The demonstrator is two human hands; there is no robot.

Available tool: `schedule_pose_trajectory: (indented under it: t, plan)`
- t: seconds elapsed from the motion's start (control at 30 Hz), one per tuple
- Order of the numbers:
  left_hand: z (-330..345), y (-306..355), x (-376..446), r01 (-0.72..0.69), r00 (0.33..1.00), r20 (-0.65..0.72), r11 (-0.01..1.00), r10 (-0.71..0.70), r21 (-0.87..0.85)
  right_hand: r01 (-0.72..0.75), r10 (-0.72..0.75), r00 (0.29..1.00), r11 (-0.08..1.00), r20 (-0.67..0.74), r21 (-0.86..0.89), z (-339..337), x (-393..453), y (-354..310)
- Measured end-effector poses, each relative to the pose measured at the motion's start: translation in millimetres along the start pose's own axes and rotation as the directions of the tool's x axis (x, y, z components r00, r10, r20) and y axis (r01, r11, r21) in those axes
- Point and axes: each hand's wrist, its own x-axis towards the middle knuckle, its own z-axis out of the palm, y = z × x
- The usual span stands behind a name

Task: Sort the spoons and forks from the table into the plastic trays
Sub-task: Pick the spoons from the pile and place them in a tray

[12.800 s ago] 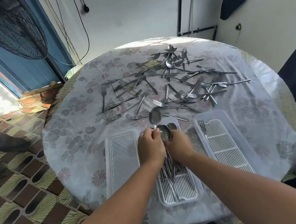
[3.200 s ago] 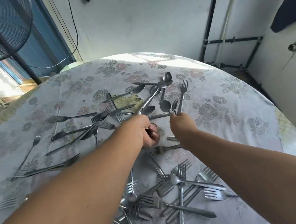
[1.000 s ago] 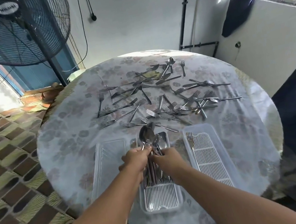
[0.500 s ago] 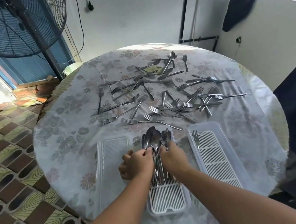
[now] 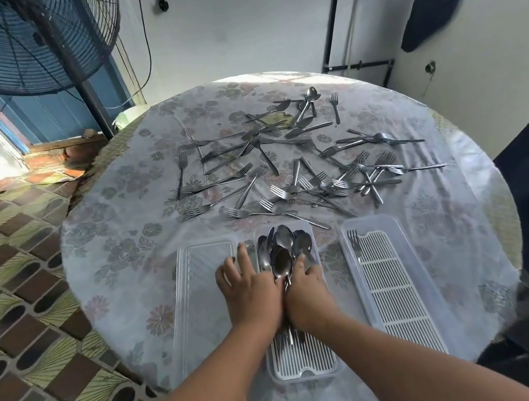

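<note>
The round table [image 5: 115, 231] under its flowered cloth carries everything, and its layout suits sorting: loose cutlery toward twelve o'clock, three plastic trays in a row at six o'clock, nearest the person, so each piece travels a short way.

The scattered forks [image 5: 287, 176] cover the middle of the table, crossing each other, with a few loose spoons [image 5: 307, 107] at the far twelve o'clock edge; much plainly remains to sort.

Of the trays, the left tray [image 5: 198, 297] at seven o'clock appears to hold nothing. The right tray [image 5: 398, 290] at five o'clock has one fork [image 5: 354, 241] at its far end, marking it, I judge, as the fork tray. The middle tray [image 5: 304, 360] takes the sorted spoons [image 5: 284, 245], bowls bunched at its far end and handles pointing toward the person.

The left hand [image 5: 248, 293] and right hand [image 5: 306, 289] rest side by side on those handles, the left's fingers spread and loose, probably squaring the bundle. The right's grip is hidden; I cannot tell whether it holds a handle.
</note>
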Motion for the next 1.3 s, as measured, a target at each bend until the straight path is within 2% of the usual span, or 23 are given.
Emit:
schedule_pose_trajectory:
  t: [0.1, 0.23, 0.33, 0.6, 0.73, 0.8, 0.87, 0.97, 1.1, 1.2, 1.3]
  plan:
    - [3, -6, -5, -0.076, 0.997, -0.016, 0.989, 0.079, 0.125, 0.022, -0.022, 1.000, 1.000, -0.015, 0.007, 1, 3, 1]
    - [8, -12, -6, -0.111, 0.991, -0.050, 0.979, 0.121, 0.169, 0.069, -0.070, 0.997, 0.995, -0.020, -0.070, -2, 3, 0]
    - [3, -14, -7, -0.207, 0.974, -0.055, 0.959, 0.221, 0.191, 0.082, -0.082, 0.997, 0.990, 0.005, -0.119, -5, 2, 0]
    - [-15, -15, 6, -0.264, 0.956, 0.191, 0.940, 0.225, 0.218, 0.153, -0.141, 0.985, 0.981, 0.101, -0.123, -4, 24, 5]
    - [-18, -21, 10, -0.294, 0.956, 0.071, 0.933, 0.285, 0.207, 0.163, -0.143, 0.980, 0.977, 0.140, -0.140, -8, 35, 1]
    - [-18, -22, 9, -0.368, 0.930, 0.080, 0.901, 0.359, 0.229, 0.180, -0.160, 0.978, 0.972, 0.136, -0.148, -8, 43, 1]
    - [-20, -21, 10, -0.382, 0.924, 0.119, 0.890, 0.363, 0.251, 0.191, -0.170, 0.976, 0.969, 0.136, -0.159, -8, 49, 2]
    - [-23, -14, 19, -0.303, 0.950, 0.173, 0.896, 0.259, 0.326, 0.273, -0.243, 0.960, 0.924, 0.139, -0.267, -8, 50, 6]
    - [-24, 1, 32, -0.192, 0.972, 0.197, 0.918, 0.128, 0.348, 0.355, -0.383, 0.922, 0.780, 0.055, -0.516, -15, 45, 10]
    - [-19, 3, 33, -0.176, 0.982, 0.108, 0.950, 0.153, 0.258, 0.290, -0.408, 0.912, 0.704, -0.036, -0.649, -21, 41, 17]
    - [-13, -5, 31, -0.283, 0.959, 0.043, 0.935, 0.281, 0.212, 0.199, -0.355, 0.931, 0.689, -0.084, -0.696, -24, 41, 25]
